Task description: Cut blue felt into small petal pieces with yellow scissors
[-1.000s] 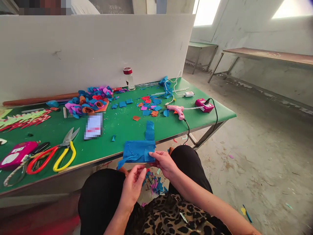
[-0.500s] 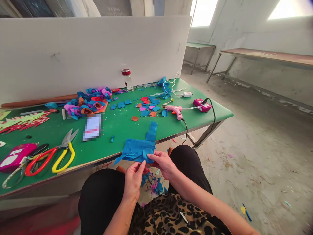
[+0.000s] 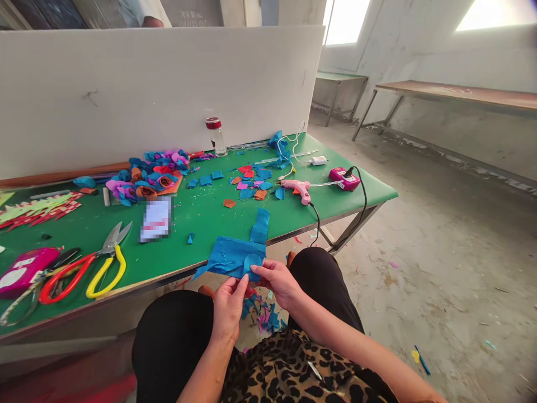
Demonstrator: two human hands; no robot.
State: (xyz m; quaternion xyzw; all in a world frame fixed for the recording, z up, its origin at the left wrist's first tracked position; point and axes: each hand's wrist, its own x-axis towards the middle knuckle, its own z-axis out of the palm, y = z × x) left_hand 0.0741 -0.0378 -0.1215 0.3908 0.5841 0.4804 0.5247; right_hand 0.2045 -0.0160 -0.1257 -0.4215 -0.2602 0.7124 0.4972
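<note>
Close to the table's front edge, both my hands pinch a small rounded piece of blue crepe paper (image 3: 253,262). My left hand (image 3: 229,305) grips its lower left side between thumb and fingers. From the right, my right hand (image 3: 279,281) presses a thumb onto it, with the other fingers curled underneath and partly hidden. Just behind it, a larger sheet of blue crepe paper (image 3: 229,252) hangs over the edge, with a blue strip (image 3: 260,225) reaching back onto the green table (image 3: 218,218). Whether the small piece touches the sheet, I cannot tell.
Left on the table lie red-and-yellow-handled scissors (image 3: 90,266) and a magenta box (image 3: 29,271). Paper flowers (image 3: 146,179) sit behind a pixelated card (image 3: 156,219). A pink glue gun (image 3: 298,189), its cord over the edge, lies right, near a lidded jar (image 3: 216,137) and a white board (image 3: 168,84).
The view has shifted slightly, so the table things sit a little further left. Both hands keep their pinch on the blue paper piece. Behind the board, part of a person has moved.
</note>
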